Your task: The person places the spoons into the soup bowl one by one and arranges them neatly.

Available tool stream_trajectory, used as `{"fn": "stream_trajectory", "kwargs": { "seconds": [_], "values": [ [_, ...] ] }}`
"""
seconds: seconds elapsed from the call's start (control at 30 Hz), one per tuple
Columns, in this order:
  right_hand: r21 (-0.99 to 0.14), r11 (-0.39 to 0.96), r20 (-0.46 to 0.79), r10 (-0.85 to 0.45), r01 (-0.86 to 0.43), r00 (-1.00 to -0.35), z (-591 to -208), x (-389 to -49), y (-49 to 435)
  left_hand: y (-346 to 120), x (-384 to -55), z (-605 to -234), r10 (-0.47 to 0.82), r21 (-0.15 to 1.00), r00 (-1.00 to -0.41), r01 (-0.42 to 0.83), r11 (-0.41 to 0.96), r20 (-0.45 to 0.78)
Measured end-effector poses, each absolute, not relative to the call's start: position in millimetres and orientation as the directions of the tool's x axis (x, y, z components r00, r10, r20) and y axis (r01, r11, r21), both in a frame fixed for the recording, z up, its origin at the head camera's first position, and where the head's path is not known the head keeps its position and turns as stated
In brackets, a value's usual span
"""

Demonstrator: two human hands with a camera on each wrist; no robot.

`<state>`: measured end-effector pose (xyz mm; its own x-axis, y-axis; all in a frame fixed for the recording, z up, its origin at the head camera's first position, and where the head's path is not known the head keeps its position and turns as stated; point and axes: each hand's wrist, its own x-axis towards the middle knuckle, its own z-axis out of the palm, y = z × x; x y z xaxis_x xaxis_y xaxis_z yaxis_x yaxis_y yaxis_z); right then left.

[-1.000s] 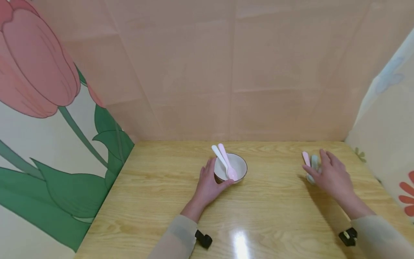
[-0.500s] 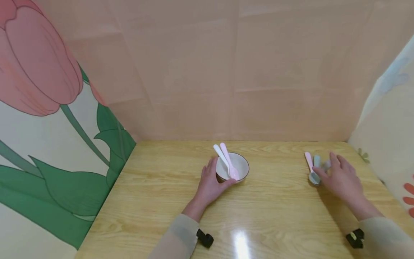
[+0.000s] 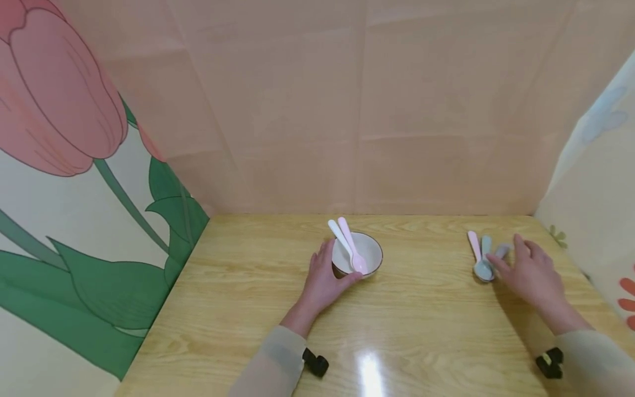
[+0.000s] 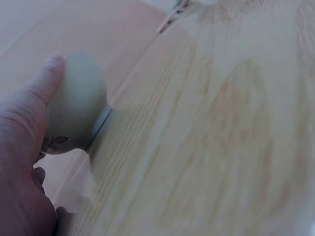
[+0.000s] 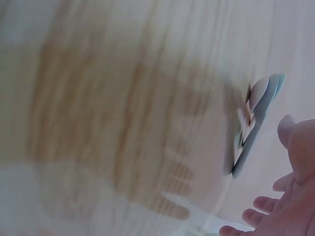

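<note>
My left hand (image 3: 323,282) holds a small white bowl (image 3: 369,249) with a dark rim, thumb at its near side and fingers round its left. A white spoon (image 3: 339,234) and a pink spoon (image 3: 358,263) lean in it, handles over the far rim. In the left wrist view the thumb presses the bowl's pale outside (image 4: 78,103). My right hand (image 3: 536,275) hovers beside overlapping spoons: one with a pink handle (image 3: 473,242), a green one (image 3: 486,242) and a greyish one (image 3: 502,252). The right wrist view shows the fingers apart from the stacked spoons (image 5: 266,101).
The wooden table (image 3: 421,331) runs back to a plain pinkish cloth wall (image 3: 357,110). A tulip-patterned panel (image 3: 74,88) stands along the left edge, a pale flowered panel (image 3: 595,204) along the right.
My right hand has drawn off to the right, uncovering more of the spoons. The left hand stays on the bowl. The head view has shifted slightly.
</note>
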<state>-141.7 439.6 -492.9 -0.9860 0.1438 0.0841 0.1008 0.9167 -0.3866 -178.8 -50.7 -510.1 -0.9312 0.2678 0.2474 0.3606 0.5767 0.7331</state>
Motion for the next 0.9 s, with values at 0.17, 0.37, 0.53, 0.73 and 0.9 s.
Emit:
{"fn": "stream_trajectory", "kwargs": {
  "seconds": [0.17, 0.37, 0.53, 0.73, 0.9],
  "values": [
    [-0.384, 0.917, 0.058, 0.145, 0.112, -0.988, -493.8, -141.4, 443.7, -50.5, -178.4, -509.7, 0.267, 0.734, -0.93, 0.365, 0.573, 0.254],
    [-0.389, 0.911, 0.023, 0.16, 0.138, -0.987, -495.8, -143.5, 447.0, -50.6, -178.7, -509.1, 0.266, 0.73, -0.929, 0.368, 0.575, 0.258],
    [-0.399, 0.901, -0.002, 0.185, 0.17, -0.983, -498.0, -146.4, 449.5, -49.9, -179.3, -508.9, 0.269, 0.734, -0.928, 0.369, 0.57, 0.257],
    [-0.401, 0.897, -0.03, 0.192, 0.188, -0.981, -499.5, -150.2, 450.3, -50.5, -180.0, -510.3, 0.267, 0.734, -0.929, 0.368, 0.571, 0.258],
    [-0.387, 0.898, -0.055, 0.203, 0.208, -0.978, -502.0, -154.0, 452.0, -50.8, -180.4, -511.1, 0.266, 0.739, -0.932, 0.359, 0.57, 0.247]
  ]
}}
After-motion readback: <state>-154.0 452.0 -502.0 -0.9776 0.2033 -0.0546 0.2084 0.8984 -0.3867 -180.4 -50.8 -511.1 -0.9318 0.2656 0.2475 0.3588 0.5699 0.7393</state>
